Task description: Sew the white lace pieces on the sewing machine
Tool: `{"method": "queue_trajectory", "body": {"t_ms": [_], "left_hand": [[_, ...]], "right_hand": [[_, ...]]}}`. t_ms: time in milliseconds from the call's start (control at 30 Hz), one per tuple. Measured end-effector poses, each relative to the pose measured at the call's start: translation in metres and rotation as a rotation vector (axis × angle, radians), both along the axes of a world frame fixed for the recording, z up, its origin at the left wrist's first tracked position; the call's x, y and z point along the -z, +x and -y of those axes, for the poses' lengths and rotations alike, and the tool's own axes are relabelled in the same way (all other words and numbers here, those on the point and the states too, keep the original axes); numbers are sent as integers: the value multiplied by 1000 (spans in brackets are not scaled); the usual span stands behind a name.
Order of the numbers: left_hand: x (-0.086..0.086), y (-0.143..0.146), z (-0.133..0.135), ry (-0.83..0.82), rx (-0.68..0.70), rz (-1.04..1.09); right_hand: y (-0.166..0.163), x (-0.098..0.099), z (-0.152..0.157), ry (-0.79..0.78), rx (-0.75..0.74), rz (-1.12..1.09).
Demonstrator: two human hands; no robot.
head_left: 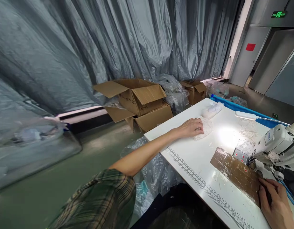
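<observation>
My left hand (191, 128) reaches out over the white sewing table (185, 149), its fingers curled down on a piece of white lace fabric (207, 128). Just beyond the lace lies a white bundle in clear plastic (212, 110). My right hand (276, 198) rests at the near right, fingers slightly bent and apart, touching the end of a brown, tape-covered plate (237, 175). That plate lies on the tabletop in front of the sewing machine (273, 143). More thin lace (248, 132) lies behind the machine's needle area, partly washed out by glare.
A ruler strip (209, 187) runs along the table's near edge. A white lamp (246, 115) on a bendable stem lights the top. Blue scissors-like handles (289, 192) sit by my right hand. Open cardboard boxes (147, 95) and plastic bags (173, 92) stand beyond the table.
</observation>
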State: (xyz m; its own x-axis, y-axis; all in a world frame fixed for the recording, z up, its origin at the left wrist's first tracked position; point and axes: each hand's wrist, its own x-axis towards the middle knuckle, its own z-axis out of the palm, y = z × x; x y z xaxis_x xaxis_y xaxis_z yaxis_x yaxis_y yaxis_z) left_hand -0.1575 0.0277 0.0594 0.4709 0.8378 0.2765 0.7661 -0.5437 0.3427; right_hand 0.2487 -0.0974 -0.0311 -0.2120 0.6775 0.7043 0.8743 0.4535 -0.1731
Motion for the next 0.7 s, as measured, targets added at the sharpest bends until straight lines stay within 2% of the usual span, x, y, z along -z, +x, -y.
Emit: {"method": "queue_trajectory", "body": {"t_ms": [100, 167, 267, 333, 367, 467, 567, 700], "left_hand": [[0, 11, 1, 17, -15, 129], [-2, 25, 5, -41, 19, 249], [-1, 53, 14, -197, 241, 286], [3, 69, 18, -209, 369, 221], [6, 76, 18, -178, 386, 182], [17, 86, 12, -58, 331, 67], [28, 86, 5, -26, 334, -4], [31, 83, 9, 35, 331, -2]], "right_hand": [[4, 0, -1, -19, -17, 25], [4, -2, -1, -44, -19, 50], [-1, -7, 3, -63, 21, 19], [-6, -10, 6, -94, 47, -9], [-8, -11, 7, -97, 50, -23], [-12, -14, 7, -109, 36, -43], [-14, -18, 7, -165, 30, -67], [-22, -31, 13, -303, 50, -131]]}}
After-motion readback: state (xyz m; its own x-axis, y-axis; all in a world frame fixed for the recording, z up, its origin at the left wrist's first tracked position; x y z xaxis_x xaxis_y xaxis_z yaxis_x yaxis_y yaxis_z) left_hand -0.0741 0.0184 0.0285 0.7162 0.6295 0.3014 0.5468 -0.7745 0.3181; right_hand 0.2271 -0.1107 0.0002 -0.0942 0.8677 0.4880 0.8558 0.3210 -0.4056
